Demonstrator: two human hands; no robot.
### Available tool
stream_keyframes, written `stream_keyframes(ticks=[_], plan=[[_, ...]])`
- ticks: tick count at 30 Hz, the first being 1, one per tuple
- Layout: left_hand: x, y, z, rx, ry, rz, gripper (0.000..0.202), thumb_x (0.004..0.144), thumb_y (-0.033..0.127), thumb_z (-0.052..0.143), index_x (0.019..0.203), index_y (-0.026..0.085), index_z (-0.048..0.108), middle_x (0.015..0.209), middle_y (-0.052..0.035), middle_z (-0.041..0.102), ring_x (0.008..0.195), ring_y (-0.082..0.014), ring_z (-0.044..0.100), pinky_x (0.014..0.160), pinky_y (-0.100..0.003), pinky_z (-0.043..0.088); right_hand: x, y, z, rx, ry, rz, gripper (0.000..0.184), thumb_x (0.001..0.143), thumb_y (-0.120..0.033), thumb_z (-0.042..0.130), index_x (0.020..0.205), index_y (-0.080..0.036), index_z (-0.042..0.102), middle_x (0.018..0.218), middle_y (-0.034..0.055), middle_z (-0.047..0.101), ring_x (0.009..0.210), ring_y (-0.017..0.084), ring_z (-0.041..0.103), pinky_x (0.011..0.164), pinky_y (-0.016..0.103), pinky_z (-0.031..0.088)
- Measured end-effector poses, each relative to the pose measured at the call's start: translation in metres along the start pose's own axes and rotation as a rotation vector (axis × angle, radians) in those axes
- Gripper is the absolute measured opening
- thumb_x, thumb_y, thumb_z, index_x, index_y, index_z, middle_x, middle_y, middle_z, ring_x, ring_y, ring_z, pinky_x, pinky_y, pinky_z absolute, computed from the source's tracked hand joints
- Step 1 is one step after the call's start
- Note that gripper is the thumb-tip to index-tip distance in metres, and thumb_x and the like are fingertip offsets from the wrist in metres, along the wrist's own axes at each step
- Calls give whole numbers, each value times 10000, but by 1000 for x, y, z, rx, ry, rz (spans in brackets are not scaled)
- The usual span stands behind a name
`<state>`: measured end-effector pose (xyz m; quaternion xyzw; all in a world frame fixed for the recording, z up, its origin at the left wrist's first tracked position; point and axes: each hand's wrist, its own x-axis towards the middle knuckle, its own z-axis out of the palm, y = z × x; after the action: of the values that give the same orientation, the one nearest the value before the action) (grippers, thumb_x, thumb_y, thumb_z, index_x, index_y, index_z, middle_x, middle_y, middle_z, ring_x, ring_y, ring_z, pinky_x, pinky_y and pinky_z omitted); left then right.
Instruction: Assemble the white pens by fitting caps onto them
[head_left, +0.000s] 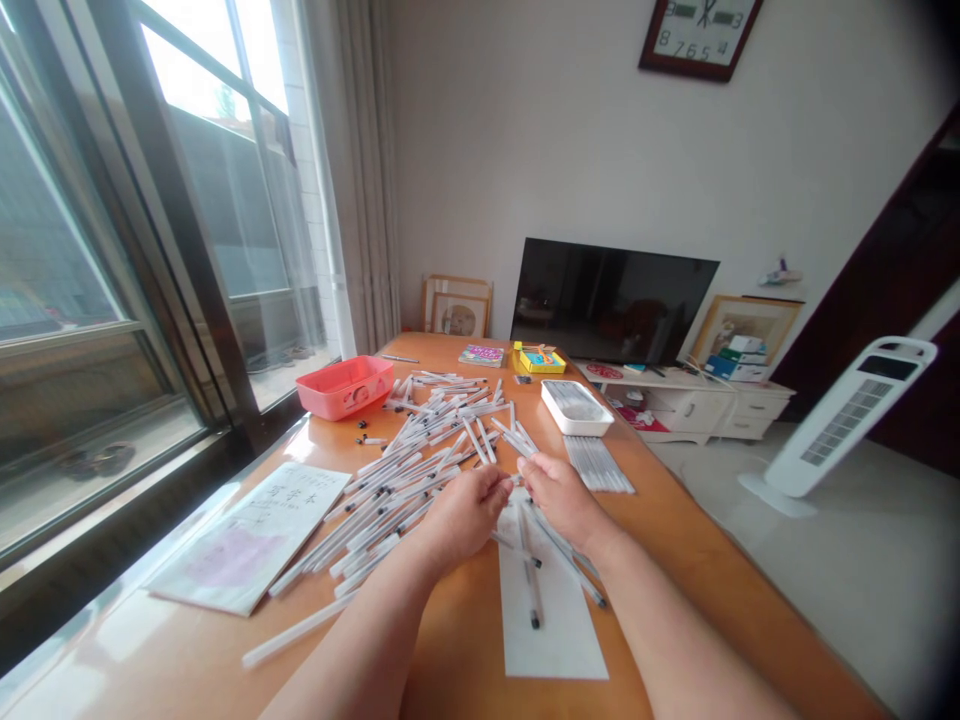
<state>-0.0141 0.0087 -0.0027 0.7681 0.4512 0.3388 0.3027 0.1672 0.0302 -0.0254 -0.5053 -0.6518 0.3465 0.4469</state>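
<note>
1. L hand (pixel 474 512), the person's own: fingers curled in, thumb against forefinger, grip pinched nearly closed on a slim, pale, translucent piece (pixel 516 480), mostly hidden by fingers.
2. R hand (pixel 559 492): thumb & forefinger pinched tog. at the other side of the same piece, so its grip is nearly closed too; exact shape of the piece too small to tell. Hands sit close, just above the top of a white paper sheet (pixel 551 645), smooth, flat, rectangular.
3. On the sheet, partly under the hands: slim clear-plastic pens w/ black ends (pixel 532 575), lying at various angles; a few reach past its R edge.
4. L of the hands & beyond: a big loose heap of frosted, whitish plastic pen tubes (pixel 409 462), long, straight, round, some w/ black bits, criss-crossed.
5. R of the hands, farther off: a neat side-by-side row of grey-clear rods (pixel 600 466), next to a white, rounded-corner plastic tray (pixel 589 428) holding more slim rods.
6. L side: a glossy coral-pink plastic tub (pixel 330 402), small black pieces (pixel 362 425) near it; closer in, a pale paper notebook (pixel 251 545) w/ handwritten characters & a purple-ish patch.
7. Far end: a yellow-and-blue cardboard box (pixel 541 360). All on a shiny orange-brown wood surface (pixel 465 650).
</note>
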Motion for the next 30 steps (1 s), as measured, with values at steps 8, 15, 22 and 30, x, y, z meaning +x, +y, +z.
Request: stream_keyframes(ticks=[8, 15, 22, 30], plan=[[2, -3, 5, 7, 8, -11, 330, 928, 445, 469, 753, 195, 594, 710, -17, 638, 634, -143, 537, 586, -245, 355, 1, -1, 1, 13, 4, 31, 408, 914, -551, 487, 692, -209, 461, 595, -55, 388, 567, 119, 353, 519, 258, 257], [0, 7, 1, 279, 103, -13, 193, 883, 372, 557, 775, 233, 634, 728, -12, 650, 649, -159, 541, 600, -259, 294, -1, -13, 3, 84, 4, 108, 380, 876, -517, 526, 666, -215, 430, 582, -66, 348, 549, 110, 312, 516, 262, 256], [-1, 9, 1, 400, 126, 53, 120, 879, 317, 572, 808, 254, 644, 820, -28, 697, 758, -198, 607, 647, -278, 313, -2, -17, 4, 36, 35, 123, 364, 864, -479, 539, 642, -212, 429, 582, -62, 352, 574, 117, 331, 531, 265, 258], [0, 6, -3, 300, 100, 6, 172, 893, 371, 555, 850, 251, 671, 804, -19, 689, 706, -176, 584, 615, -262, 316, -2, -11, 3, 46, 27, 65, 431, 896, -560, 506, 650, -207, 486, 576, -45, 425, 566, 128, 386, 541, 269, 298]])
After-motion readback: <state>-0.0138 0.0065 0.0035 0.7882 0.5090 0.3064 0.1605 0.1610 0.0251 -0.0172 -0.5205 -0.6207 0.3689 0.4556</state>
